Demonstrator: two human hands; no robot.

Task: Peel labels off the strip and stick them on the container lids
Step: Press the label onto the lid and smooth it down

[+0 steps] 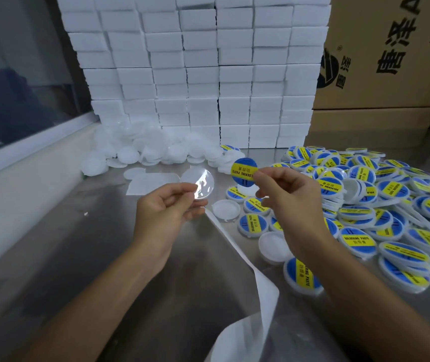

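With the left hand (pixel 168 205) pinching the shiny strip (pixel 203 184) and the right hand (pixel 284 189) pinching a peeled label (pixel 244 170) just right of it, centre that label over the bare lid (pixel 226 210) below the strip before pressing.

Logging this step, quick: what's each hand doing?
Left hand: pinching the backing strip.
Right hand: pinching a peeled blue-and-yellow label.

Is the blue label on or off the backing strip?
Off. The right hand pinches the label in the air, apart from the strip.
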